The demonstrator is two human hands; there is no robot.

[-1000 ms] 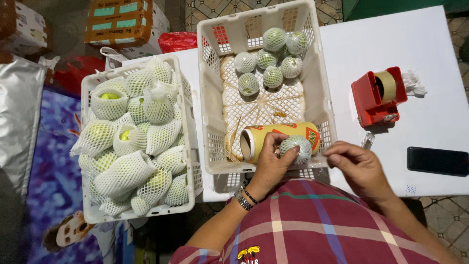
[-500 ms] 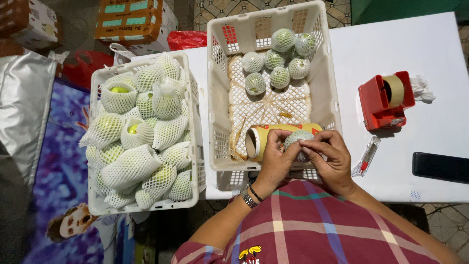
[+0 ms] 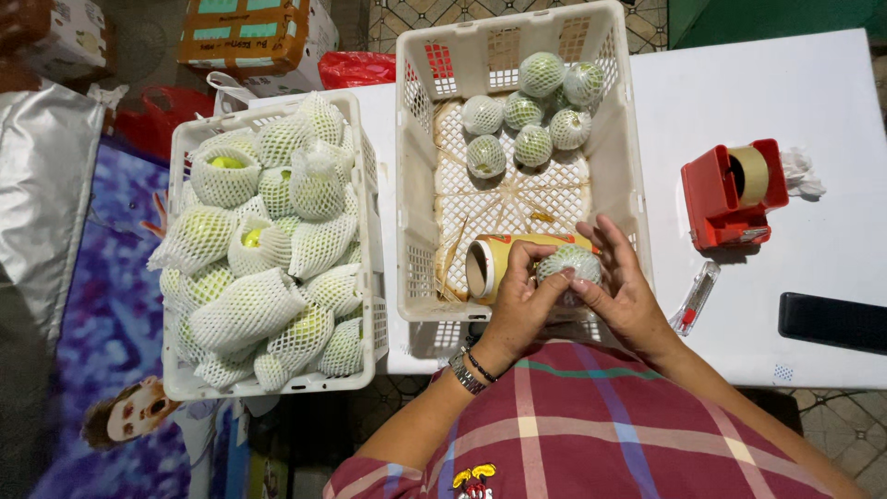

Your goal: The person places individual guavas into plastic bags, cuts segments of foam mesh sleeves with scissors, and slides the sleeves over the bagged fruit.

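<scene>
A round green fruit in a white foam net (image 3: 568, 263) is held over the near end of the right-hand white crate (image 3: 411, 185), just above a yellow roll with a cardboard core (image 3: 490, 268) that lies on the crate floor. A second ago the fruit was gripped mostly by the left hand, with the right hand only touching its edge; now both are closed around it. The left hand (image 3: 517, 310) is wrapped on the fruit's left side, thumb laid across the net, and the right hand (image 3: 619, 291) is cupped on its right side, fingers spread over the top. The wrapping therefore appears to be in its finishing grip, and the fruit is not yet set down.

Six wrapped fruits (image 3: 527, 115) are clustered at the far end of the same crate. The left-hand crate (image 3: 365, 305) is heaped with netted fruit. On the white table (image 3: 832, 92) stand a red tape dispenser (image 3: 730, 189), a small red-tipped cutter (image 3: 695, 296) and a dark phone (image 3: 832, 322).
</scene>
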